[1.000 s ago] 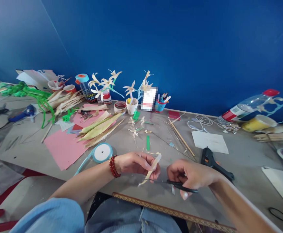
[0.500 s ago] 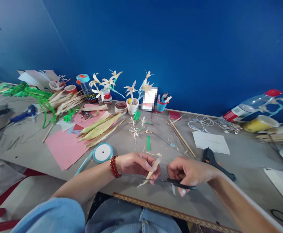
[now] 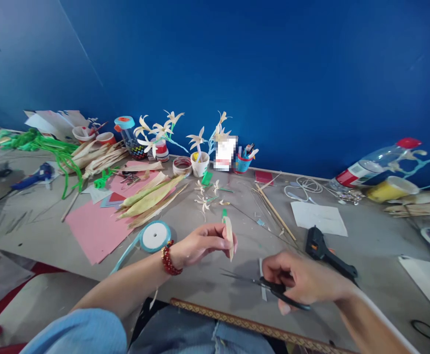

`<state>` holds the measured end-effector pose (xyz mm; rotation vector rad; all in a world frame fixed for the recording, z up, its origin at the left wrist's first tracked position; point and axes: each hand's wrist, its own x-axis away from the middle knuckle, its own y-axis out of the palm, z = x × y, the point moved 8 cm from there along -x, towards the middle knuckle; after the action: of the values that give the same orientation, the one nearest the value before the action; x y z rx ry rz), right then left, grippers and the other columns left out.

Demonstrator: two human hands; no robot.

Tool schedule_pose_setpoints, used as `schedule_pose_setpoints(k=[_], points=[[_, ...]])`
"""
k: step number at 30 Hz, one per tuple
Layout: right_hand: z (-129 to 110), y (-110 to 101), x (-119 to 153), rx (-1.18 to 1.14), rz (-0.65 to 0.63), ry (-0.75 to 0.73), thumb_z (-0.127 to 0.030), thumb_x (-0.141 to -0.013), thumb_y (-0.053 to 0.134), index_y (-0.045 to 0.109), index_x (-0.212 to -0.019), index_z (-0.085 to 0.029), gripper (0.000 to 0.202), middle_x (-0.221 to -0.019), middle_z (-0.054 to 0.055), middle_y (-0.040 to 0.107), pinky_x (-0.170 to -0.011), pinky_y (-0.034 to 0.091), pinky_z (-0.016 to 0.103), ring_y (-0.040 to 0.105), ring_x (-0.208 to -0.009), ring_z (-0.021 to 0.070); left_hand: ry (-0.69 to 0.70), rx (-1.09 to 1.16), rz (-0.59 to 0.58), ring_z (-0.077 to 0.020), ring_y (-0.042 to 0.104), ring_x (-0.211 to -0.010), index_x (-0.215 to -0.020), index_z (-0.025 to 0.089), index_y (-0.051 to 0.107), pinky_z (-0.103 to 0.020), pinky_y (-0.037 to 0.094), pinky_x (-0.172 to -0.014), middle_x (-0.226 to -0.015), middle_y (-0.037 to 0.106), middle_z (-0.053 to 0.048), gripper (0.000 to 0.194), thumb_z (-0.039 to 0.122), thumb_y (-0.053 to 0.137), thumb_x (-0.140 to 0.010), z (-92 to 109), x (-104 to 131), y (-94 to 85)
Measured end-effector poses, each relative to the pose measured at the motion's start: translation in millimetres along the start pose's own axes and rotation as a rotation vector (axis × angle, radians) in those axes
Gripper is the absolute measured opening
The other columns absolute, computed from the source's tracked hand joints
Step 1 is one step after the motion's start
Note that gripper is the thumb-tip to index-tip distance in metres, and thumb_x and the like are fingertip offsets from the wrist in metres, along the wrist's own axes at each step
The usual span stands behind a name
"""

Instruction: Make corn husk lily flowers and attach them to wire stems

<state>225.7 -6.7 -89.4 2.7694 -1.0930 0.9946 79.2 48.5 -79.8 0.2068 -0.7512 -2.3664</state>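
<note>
My left hand (image 3: 209, 244), with a red bead bracelet at the wrist, pinches a pale husk piece (image 3: 229, 238) that stands nearly upright. Black scissors (image 3: 270, 286) are in my right hand (image 3: 296, 275); their blades are slightly apart and point left, below the husk piece. A thin strip of husk (image 3: 154, 298) hangs near the table's front edge, below my left forearm. Beside the scissors lies a narrow whitish strip (image 3: 262, 280). Small pale flowers (image 3: 202, 202) lie beyond my left hand. To its left sits a roll of light blue ribbon (image 3: 155, 236).
Pink paper (image 3: 93, 231) and long husks (image 3: 150, 199) lie at left, near a blue glue gun (image 3: 34, 178). A black glue gun (image 3: 327, 253) lies right of my right hand. Cups, husk flowers (image 3: 161, 130) and a tilted bottle (image 3: 377, 162) line the blue wall.
The husk piece has been turned upright and moved away from the scissors. My right hand and the scissors have shifted right and down, and a thin husk strip now hangs below my left forearm.
</note>
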Motion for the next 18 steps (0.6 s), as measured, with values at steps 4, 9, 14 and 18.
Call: schedule_pose_setpoints(k=[4, 9, 14, 18], points=[[26.4, 8.6, 7.1, -0.176, 0.122, -0.02, -0.029, -0.057, 0.079, 0.046, -0.064, -0.018, 0.035, -0.058, -0.007, 0.047, -0.047, 0.025, 0.018, 0.037, -0.052, 0.0067, 0.073, 0.02, 0.041, -0.0153, 0.057, -0.072, -0.075, 0.014, 0.059, -0.029, 0.043, -0.072, -0.083, 0.062, -0.006, 0.011, 0.021, 0.068, -0.078, 5.0, 1.0, -3.4], [39.2, 27.4, 2.1, -0.361, 0.125, -0.089, -0.034, -0.059, 0.077, 0.046, -0.065, -0.019, 0.035, -0.059, -0.004, 0.057, -0.049, 0.03, 0.019, 0.044, -0.05, 0.0076, 0.073, 0.005, 0.037, -0.0146, 0.058, -0.074, -0.079, 0.014, 0.06, -0.029, 0.044, -0.074, -0.085, 0.062, -0.007, 0.009, 0.021, 0.065, -0.083, -0.9, 3.1, 0.2], [29.5, 24.7, 0.8, -0.311, 0.068, -0.153, -0.048, -0.051, 0.085, 0.056, -0.07, -0.015, 0.048, -0.061, -0.004, 0.058, -0.046, 0.029, 0.018, 0.044, -0.05, 0.0067, 0.091, -0.065, 0.046, -0.0119, 0.055, -0.073, -0.08, 0.014, 0.06, -0.025, 0.042, -0.071, -0.084, 0.057, -0.004, 0.008, 0.019, 0.062, -0.086, -0.9, 3.0, -0.3], [12.6, 23.2, 9.8, -0.252, -0.012, -0.292, -0.053, -0.046, 0.088, 0.057, -0.073, -0.015, 0.056, -0.064, -0.002, 0.065, -0.045, 0.031, 0.018, 0.044, -0.048, 0.006, 0.17, -0.163, 0.04, -0.0119, 0.052, -0.071, -0.081, 0.015, 0.059, -0.026, 0.041, -0.07, -0.084, 0.057, -0.004, 0.01, 0.021, 0.061, -0.088, 6.3, 3.5, -2.7]])
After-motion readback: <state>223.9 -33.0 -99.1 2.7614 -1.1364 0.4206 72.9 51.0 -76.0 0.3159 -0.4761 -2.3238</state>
